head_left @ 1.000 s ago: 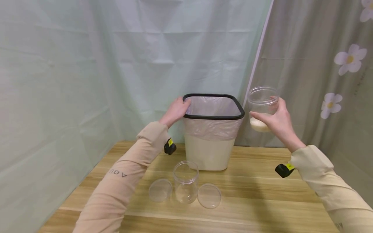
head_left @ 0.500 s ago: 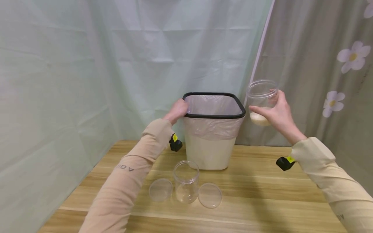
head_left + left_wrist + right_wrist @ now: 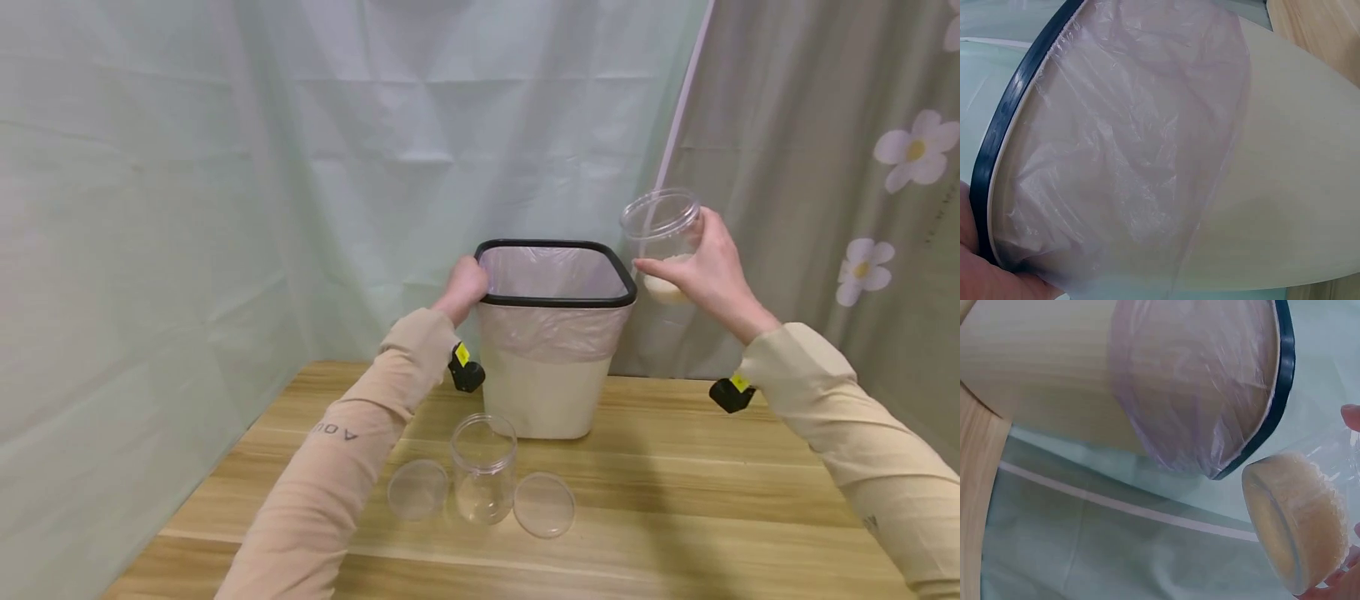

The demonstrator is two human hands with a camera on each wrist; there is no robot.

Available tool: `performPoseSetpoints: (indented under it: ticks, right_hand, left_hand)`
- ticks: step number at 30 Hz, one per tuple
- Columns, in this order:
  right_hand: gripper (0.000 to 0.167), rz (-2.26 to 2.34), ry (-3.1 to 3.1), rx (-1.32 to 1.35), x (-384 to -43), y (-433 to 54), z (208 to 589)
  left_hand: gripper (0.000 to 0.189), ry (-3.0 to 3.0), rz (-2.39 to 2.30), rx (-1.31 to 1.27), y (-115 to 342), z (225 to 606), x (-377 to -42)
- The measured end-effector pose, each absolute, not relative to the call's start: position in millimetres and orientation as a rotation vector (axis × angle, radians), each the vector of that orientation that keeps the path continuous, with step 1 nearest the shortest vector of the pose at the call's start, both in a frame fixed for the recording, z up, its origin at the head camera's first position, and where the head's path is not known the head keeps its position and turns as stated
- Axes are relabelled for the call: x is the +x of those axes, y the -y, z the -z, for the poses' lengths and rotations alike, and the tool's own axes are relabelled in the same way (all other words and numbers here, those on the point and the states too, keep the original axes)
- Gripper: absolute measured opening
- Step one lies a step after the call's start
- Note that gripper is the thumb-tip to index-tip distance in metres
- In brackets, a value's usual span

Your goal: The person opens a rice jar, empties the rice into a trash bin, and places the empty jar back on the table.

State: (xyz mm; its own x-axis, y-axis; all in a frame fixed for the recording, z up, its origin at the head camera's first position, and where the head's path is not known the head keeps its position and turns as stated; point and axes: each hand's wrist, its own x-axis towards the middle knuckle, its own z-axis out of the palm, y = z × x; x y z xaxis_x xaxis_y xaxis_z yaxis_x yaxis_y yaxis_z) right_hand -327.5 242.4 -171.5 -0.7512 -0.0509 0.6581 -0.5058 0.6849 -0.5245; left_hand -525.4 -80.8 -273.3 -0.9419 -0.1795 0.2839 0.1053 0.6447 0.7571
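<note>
My left hand (image 3: 465, 282) grips the black rim of the trash can (image 3: 546, 392) at its left side, fingers curled over the edge. The cream can stands upright, lined with a translucent pinkish bag (image 3: 1135, 137) folded down outside. Up beside the can's right rim, my right hand (image 3: 708, 267) holds a clear plastic jar (image 3: 1300, 519). The lidless jar leans a little toward the can. Pale, rice-like grains (image 3: 1316, 519) lie in its bottom. Most of the right hand's fingers are hidden behind the jar in the head view.
A second clear jar (image 3: 484, 471) stands uncovered on the wooden table (image 3: 712, 500) in front of the can. Clear round lids lie on either side of it, a left lid (image 3: 417, 490) and a right lid (image 3: 544, 505). Pale curtains (image 3: 450, 125) hang behind.
My right hand has risen and moved slightly left toward the can, and the jar now tilts toward it. My left fingers have closed further over the rim.
</note>
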Motion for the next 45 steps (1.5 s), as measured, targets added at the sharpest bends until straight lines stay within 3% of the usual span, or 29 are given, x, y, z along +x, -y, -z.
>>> performPoseSetpoints:
  ticks: [6, 10, 17, 20, 29, 32, 39, 43, 45]
  right_hand:
    - [0.095, -0.825, 2.327, 0.448, -336, -240, 161]
    - [0.098, -0.697, 2.366, 0.453, -341, -238, 153]
    - [0.096, -0.481, 2.393, 0.538, -345, -234, 145]
    - [0.094, -0.412, 2.392, 0.57, -346, -231, 144]
    - [0.089, -0.125, 2.276, 0.723, -352, -226, 142]
    - [0.088, -0.062, 2.24, 0.757, -353, -227, 140]
    - [0.089, 0.032, 2.216, 0.789, -355, -226, 139]
    - [0.087, 0.092, 2.171, 0.825, -355, -224, 138]
    - [0.086, 0.122, 2.145, 0.842, -355, -222, 137]
  left_hand:
    - [0.023, 2.534, 1.218, 0.096, 93, 307, -597]
    - [0.025, 2.543, 1.214, 0.098, 89, 299, -579]
    - [0.027, 2.562, 1.221, 0.118, 68, 255, -488]
    - [0.024, 2.554, 1.179, 0.117, 62, 245, -466]
    - [0.025, 2.542, 1.158, 0.111, 74, 278, -533]
    - [0.023, 2.526, 1.143, 0.099, 72, 276, -528]
    - [0.026, 2.58, 1.207, 0.138, 57, 246, -468]
    - [0.025, 2.559, 1.201, 0.111, 60, 258, -486]
    - [0.022, 2.534, 1.185, 0.095, 65, 272, -511]
